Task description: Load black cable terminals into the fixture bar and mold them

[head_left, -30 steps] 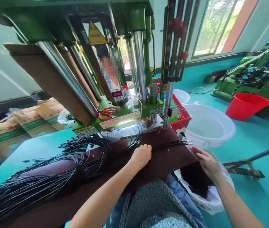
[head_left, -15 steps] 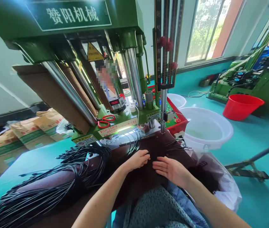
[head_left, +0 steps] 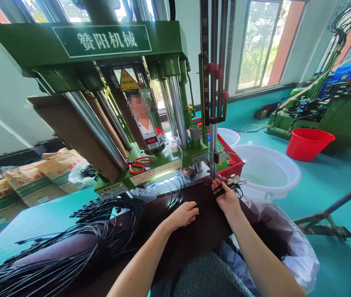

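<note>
My left hand point(head_left: 185, 215) is closed above the dark brown tabletop point(head_left: 204, 225), in front of the press. A small dark bit shows at its fingertips, too small to name. Farther right, my right hand point(head_left: 228, 201) is at the table's far right corner, its fingers curled around black cables point(head_left: 220, 192). Several thin black cables point(head_left: 177, 192) run from the metal mould plate point(head_left: 156, 188) onto the table, beyond my left hand. A large bundle of black cables point(head_left: 79, 243) is spread over the left side of the table.
The green press point(head_left: 101, 57) stands ahead, with red-handled scissors point(head_left: 140, 164) on its bed. A red control box point(head_left: 232, 159) is at its right. White tubs point(head_left: 268, 169), a red bucket point(head_left: 309, 144) and a lined bin point(head_left: 299, 251) are right. A person point(head_left: 146, 121) is behind the press.
My right hand has moved forward, away from my left hand, to the cables at the table's right corner and closed on them. My left hand stays closed, nearly in place. The view has tilted up slightly.
</note>
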A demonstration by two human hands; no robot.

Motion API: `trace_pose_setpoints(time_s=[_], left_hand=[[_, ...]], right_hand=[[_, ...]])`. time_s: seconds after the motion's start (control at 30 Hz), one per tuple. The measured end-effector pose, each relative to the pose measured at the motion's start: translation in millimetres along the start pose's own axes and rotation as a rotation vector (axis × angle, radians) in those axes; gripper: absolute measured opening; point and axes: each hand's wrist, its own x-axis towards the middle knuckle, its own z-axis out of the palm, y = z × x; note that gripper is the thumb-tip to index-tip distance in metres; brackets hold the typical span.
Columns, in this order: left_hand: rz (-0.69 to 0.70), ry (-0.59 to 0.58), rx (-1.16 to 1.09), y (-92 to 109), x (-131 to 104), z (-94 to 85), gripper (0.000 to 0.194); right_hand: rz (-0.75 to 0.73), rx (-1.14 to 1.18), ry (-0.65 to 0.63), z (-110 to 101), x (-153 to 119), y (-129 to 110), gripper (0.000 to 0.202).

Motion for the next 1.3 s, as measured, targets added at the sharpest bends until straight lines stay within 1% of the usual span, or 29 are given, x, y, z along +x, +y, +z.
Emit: trace_pose_setpoints(time_s=[0.07, 0.13, 0.23, 0.3, 0.33, 0.4, 0.43, 0.5, 0.53, 0.6, 0.67, 0.7, 0.77, 0.83, 0.87, 0.9, 0.97, 1.03, 1.1, 1.17, 1.27, 1.3], left_hand=[[-0.006, -0.018, -0.042, 3, -2, -0.8, 0.027], [-0.010, -0.054, -0.105, 7, -10, -0.5, 0.028], [0.035, -0.138, -0.168, 9, -34, 6.5, 0.026], [0.043, -0.227, -0.185, 4, -55, 17.3, 0.021], [0.026, -0.274, -0.183, 1, -65, 24.6, 0.020], [0.017, -0.302, -0.189, -6, -81, 42.8, 0.022], [0.046, -0.291, -0.230, -8, -85, 53.3, 0.023], [0.144, -0.238, -0.418, -6, -85, 75.4, 0.028], [0.191, -0.192, -0.558, -3, -82, 86.0, 0.032], [0.236, -0.053, -0.807, 5, -71, 104.0, 0.040], [0.221, 0.074, -0.935, 9, -60, 116.2, 0.044], [0.201, 0.099, -0.963, 10, -56, 120.3, 0.045], [0.150, 0.081, -0.972, 7, -52, 124.9, 0.046], [0.105, 0.055, -0.963, 2, -52, 126.6, 0.048], [0.090, 0.047, -0.956, 0, -53, 126.7, 0.048], [0.085, 0.041, -0.947, -2, -53, 126.6, 0.049], [0.094, 0.040, -0.932, -2, -54, 125.8, 0.048], [0.104, 0.069, -0.937, -1, -53, 124.5, 0.048], [0.096, 0.094, -0.959, 2, -51, 122.6, 0.047], [0.083, 0.105, -0.999, 5, -48, 120.1, 0.046], [0.080, 0.143, -1.047, 10, -44, 115.4, 0.045], [0.076, 0.139, -1.047, 12, -43, 113.8, 0.045]], right_hand=[[-0.027, -0.023, -0.041, 7, -6, -4, 0.027], [-0.017, -0.066, -0.096, 12, -13, -12, 0.024], [0.034, -0.149, -0.181, 12, -31, -30, 0.012], [0.076, -0.280, -0.312, 7, -49, -39, 0.011], [0.098, -0.376, -0.408, 4, -60, -41, 0.013], [0.136, -0.594, -0.623, -1, -82, -38, 0.020], [0.143, -0.687, -0.714, -2, -93, -33, 0.024], [0.153, -0.798, -0.827, -6, -111, -21, 0.027], [0.166, -0.822, -0.852, -8, -118, -15, 0.027], [0.221, -0.836, -0.824, -14, -125, -5, 0.024], [0.313, -0.826, -0.767, -18, -124, -2, 0.023], [0.351, -0.796, -0.750, -19, -120, -4, 0.026], [0.361, -0.687, -0.744, -15, -110, -14, 0.036], [0.288, -0.607, -0.734, -4, -97, -26, 0.043], [0.253, -0.626, -0.735, 2, -91, -32, 0.042], [0.240, -0.690, -0.746, 8, -86, -36, 0.039], [0.266, -0.881, -0.803, 17, -80, -41, 0.034], [0.294, -1.048, -0.888, 22, -77, -41, 0.035], [0.269, -1.148, -0.958, 23, -75, -38, 0.038], [0.203, -1.252, -1.016, 22, -73, -35, 0.040], [0.025, -1.440, -1.097, 21, -71, -33, 0.039], [-0.018, -1.481, -1.121, 20, -71, -32, 0.039]])
